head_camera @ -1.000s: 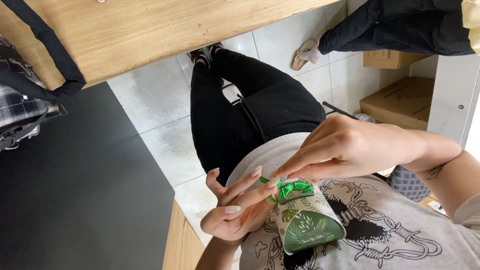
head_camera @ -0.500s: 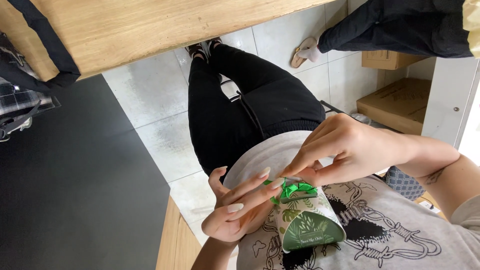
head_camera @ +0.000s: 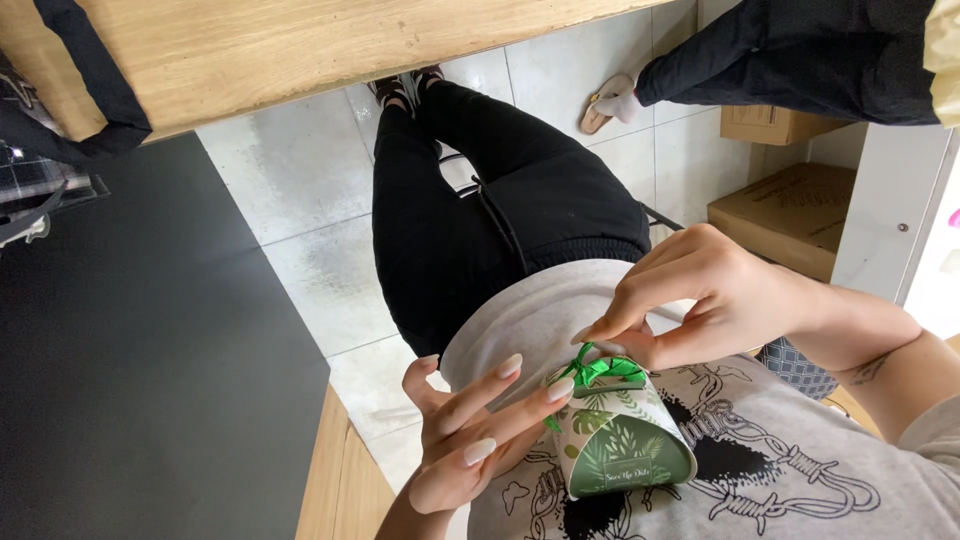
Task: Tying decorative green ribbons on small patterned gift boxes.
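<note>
We hold a small box (head_camera: 622,440), white with green leaf print, against our grey printed shirt (head_camera: 800,470), in front of the belly and above our black trousers (head_camera: 480,210). Its long axis runs from the rounded, printed end at the lower right of the view up to the gathered top at the upper left, so the top with the green ribbon (head_camera: 600,368) points toward our two hands and away from our chest. Our left hand (head_camera: 470,440) is spread, fingers long and loose, and steadies the box and ribbon from the side with its fingertips rather than clenching anything. Our right hand (head_camera: 700,300) comes in from the upper right with thumb and forefinger pinched on the ribbon at the top of the box; the other fingers curl above. Compared with half a second ago the box sits in nearly the same spot and at the same tilt, the left fingers have opened out a little farther, and the right pinch stays on the ribbon. A wooden table (head_camera: 300,50) edge crosses the top, with a dark mat (head_camera: 130,370) at left and cardboard boxes (head_camera: 790,210) on the tiled floor (head_camera: 300,200) at right.
</note>
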